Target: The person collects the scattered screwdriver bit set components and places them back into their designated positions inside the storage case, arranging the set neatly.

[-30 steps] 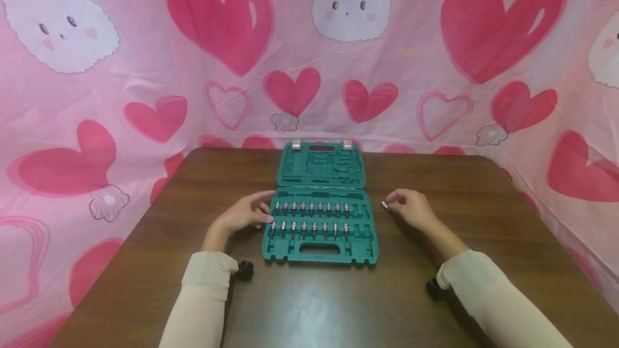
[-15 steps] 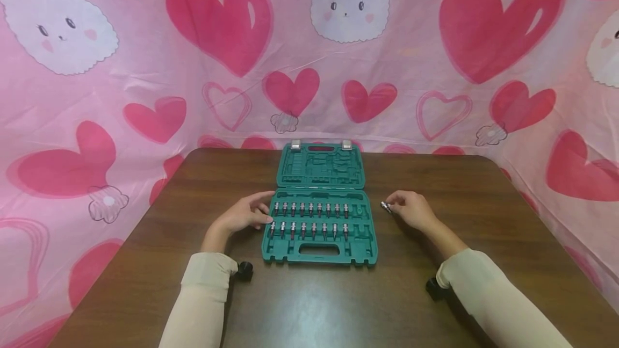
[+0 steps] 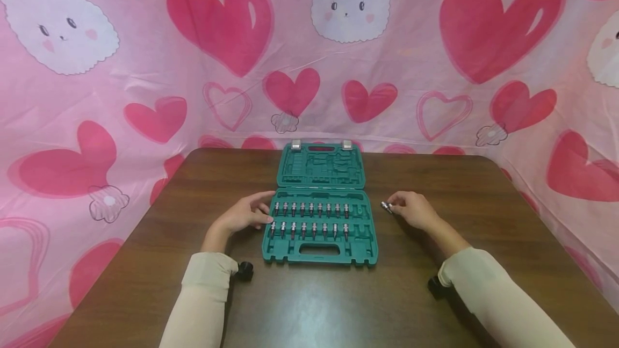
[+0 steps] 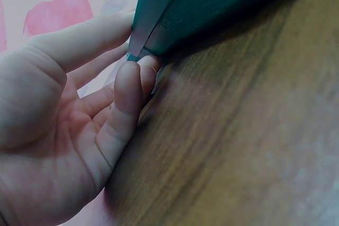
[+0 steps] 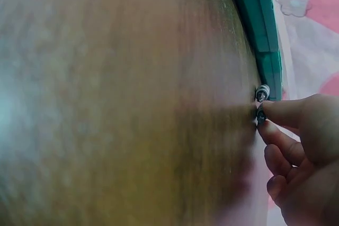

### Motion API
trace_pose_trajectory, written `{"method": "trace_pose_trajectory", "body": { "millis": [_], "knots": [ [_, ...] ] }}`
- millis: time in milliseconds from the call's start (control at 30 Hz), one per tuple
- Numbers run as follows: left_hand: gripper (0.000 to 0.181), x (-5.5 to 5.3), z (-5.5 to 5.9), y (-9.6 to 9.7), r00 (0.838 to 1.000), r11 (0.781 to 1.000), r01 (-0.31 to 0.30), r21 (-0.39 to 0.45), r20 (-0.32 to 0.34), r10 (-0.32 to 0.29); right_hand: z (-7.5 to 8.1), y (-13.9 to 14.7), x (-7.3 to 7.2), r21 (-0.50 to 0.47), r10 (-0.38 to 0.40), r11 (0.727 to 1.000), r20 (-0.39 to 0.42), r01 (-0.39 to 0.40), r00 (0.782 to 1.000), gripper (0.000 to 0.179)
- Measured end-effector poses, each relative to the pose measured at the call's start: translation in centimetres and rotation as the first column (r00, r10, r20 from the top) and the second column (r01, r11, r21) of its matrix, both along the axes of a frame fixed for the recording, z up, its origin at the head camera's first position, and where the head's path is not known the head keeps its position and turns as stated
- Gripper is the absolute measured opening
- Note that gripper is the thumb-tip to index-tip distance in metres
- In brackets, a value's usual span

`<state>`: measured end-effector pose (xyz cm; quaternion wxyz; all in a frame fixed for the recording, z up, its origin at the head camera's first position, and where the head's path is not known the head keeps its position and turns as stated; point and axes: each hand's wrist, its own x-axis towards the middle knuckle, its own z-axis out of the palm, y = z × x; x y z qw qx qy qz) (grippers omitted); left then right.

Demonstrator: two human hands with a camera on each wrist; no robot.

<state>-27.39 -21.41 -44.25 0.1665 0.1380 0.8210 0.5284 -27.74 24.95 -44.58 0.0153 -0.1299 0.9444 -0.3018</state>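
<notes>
A green tool case [image 3: 320,258] lies unfolded on the table, with two rows of bit sockets [image 3: 311,209] in its lower half. My left hand [image 3: 244,214] rests against the case's left side, thumb at the rim and index finger stretched along the edge. In the left wrist view, the fingers [image 4: 127,86] sit low beside the case wall [image 4: 159,14]. Right of the case, my right hand [image 3: 411,208] pinches a small metal bit socket [image 5: 260,114] between thumb and index finger, close over the table. A second bit socket [image 5: 262,92] shows just beside it.
The case lid [image 3: 321,168], with moulded recesses and two metallic latches [image 3: 296,144], lies folded back. Slots at the right end of both rows [image 3: 361,230] hold no sockets. Behind the brown wooden table [image 3: 300,305] hangs a pink heart-patterned cloth [image 3: 406,58].
</notes>
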Motion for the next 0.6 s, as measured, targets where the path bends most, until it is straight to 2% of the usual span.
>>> {"method": "trace_pose_trajectory", "body": {
  "millis": [233,400,433,600],
  "knots": [
    [0.071,-0.05,-0.12,-0.07,1.000,1.000,-0.003,-0.013,-0.002,0.003,0.41,0.22,0.07,0.020,0.014,1.000,0.046,-0.015,0.999,0.012],
    [0.072,0.06,0.04,0.03,1.000,1.000,0.003,-0.004,-0.005,-0.003,0.61,0.33,0.13,0.061,0.017,0.998,0.020,-0.018,1.000,0.009],
    [0.071,0.32,0.45,0.17,1.000,1.000,0.006,0.001,-0.005,-0.006,0.60,0.37,0.11,0.068,0.014,0.998,0.012,-0.014,1.000,0.008],
    [0.071,0.41,0.44,0.19,1.000,1.000,0.005,0.005,-0.003,-0.005,0.80,0.52,0.17,0.093,0.010,0.996,-0.029,-0.007,1.000,0.012]
  ]
}}
